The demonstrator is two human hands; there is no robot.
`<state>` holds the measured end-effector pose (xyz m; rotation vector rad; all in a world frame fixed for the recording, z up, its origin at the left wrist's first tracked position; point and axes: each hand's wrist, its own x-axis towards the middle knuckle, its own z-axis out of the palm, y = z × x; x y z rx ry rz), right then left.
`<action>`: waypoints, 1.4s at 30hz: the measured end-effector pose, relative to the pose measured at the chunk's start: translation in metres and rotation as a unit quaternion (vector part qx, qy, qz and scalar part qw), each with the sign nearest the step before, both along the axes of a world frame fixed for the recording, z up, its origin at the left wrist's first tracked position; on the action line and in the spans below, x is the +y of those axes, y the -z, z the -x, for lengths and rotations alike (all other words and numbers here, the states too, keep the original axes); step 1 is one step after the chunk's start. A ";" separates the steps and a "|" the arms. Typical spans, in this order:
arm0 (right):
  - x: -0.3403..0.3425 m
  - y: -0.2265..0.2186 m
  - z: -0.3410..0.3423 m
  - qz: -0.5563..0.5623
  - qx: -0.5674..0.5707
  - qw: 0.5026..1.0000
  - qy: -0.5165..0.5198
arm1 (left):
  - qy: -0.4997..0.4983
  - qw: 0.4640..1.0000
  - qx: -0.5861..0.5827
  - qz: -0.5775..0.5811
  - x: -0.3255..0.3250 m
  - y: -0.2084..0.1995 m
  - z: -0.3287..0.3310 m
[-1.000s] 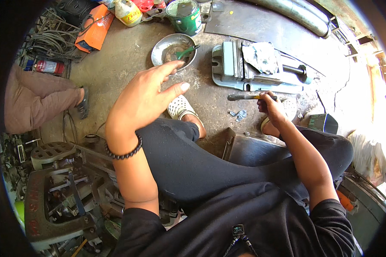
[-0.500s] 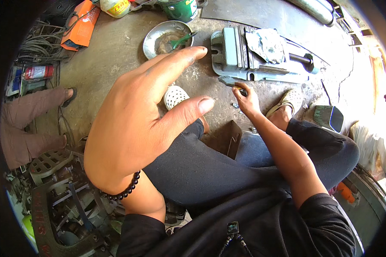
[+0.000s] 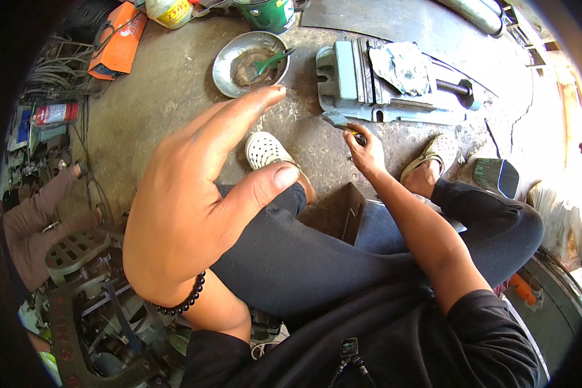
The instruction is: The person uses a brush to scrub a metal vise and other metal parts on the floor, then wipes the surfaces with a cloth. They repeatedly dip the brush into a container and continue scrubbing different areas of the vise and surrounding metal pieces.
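While left hand [image 3: 194, 207] looms, bowl [image 3: 249, 55], vise [image 3: 381, 87]

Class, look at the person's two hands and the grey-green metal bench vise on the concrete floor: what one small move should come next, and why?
Probably bring the tool head the last bit forward onto the vise. The right hand grips a small yellow-handled tool whose head sits right at the near edge of the grey-green metal bench vise, while the left hand is raised, open and empty, so the right hand alone seems to be doing the work.
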<state>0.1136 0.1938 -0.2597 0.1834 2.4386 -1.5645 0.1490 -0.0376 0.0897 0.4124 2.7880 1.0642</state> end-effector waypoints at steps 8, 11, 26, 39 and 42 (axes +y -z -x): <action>0.026 0.023 0.021 -0.035 -0.003 0.998 0.042 | 0.009 1.000 -0.024 0.002 0.002 0.001 0.009; 0.045 0.018 0.020 -0.072 -0.012 0.994 0.080 | 0.011 0.999 -0.032 0.006 0.002 0.001 0.011; 0.026 0.018 0.037 -0.089 0.010 0.994 0.056 | 0.003 0.998 -0.065 0.021 0.005 0.003 0.017; 0.041 0.001 0.028 -0.095 0.044 0.994 -0.012 | -0.001 0.997 -0.073 0.031 0.006 0.004 0.021; 0.043 0.014 0.027 -0.124 0.087 0.988 -0.005 | 0.002 0.996 -0.080 0.033 0.007 0.004 0.022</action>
